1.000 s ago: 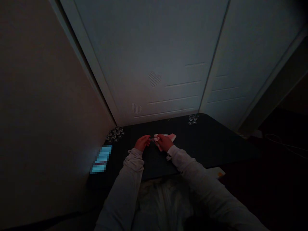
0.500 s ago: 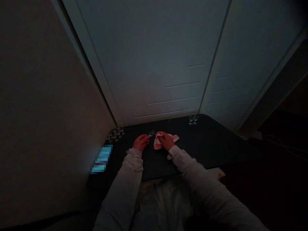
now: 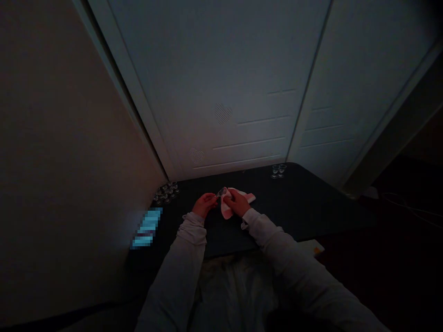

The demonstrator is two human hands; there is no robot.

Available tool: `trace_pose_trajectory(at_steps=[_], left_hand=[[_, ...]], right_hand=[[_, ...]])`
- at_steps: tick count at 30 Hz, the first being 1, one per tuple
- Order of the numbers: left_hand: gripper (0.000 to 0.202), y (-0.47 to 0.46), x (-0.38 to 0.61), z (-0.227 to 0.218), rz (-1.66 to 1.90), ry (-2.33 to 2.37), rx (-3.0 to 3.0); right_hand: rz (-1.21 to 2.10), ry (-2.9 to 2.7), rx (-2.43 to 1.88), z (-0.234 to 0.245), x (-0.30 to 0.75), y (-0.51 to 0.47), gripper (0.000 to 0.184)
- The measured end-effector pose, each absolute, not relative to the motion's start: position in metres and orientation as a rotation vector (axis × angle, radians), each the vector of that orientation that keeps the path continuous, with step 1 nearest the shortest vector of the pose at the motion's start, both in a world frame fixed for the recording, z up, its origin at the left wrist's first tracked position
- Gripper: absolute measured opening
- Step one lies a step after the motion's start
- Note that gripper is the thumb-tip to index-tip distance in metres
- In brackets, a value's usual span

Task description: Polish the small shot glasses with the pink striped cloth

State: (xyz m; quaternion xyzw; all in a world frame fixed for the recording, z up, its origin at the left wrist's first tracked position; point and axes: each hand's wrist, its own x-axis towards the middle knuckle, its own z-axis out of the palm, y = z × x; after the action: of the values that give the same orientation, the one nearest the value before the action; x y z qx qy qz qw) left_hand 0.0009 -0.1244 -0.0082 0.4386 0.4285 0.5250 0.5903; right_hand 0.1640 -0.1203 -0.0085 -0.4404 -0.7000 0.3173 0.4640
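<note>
My left hand pinches the stem end of a small clear stemmed glass, which lies tilted with its bowl toward the right. A pink and white cloth is gripped in my right hand, its fingers closed in the folds. One edge of the cloth meets the glass's bowl and hides part of it; a loose end trails off to the right. Both hands are just above the dark table, close together near its middle.
Several small stemmed glasses stand clustered at the table's back left. Two more glasses stand near the back right edge. A lit, blurred screen is at the left edge. White panels rise behind the table.
The glass in my left hand has come a little right, against the cloth. The cloth's near fold has shifted around the bowl. The standing glasses have not moved.
</note>
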Motion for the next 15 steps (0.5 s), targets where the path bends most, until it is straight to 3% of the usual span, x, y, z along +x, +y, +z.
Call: trace_pose_trajectory(at_steps=[15], left_hand=[[0.037, -0.121, -0.001, -0.015, 1.108, 1.039, 1.362]], right_hand=[[0.753, -1.721, -1.159, -0.017, 0.166, -0.11, 0.034]])
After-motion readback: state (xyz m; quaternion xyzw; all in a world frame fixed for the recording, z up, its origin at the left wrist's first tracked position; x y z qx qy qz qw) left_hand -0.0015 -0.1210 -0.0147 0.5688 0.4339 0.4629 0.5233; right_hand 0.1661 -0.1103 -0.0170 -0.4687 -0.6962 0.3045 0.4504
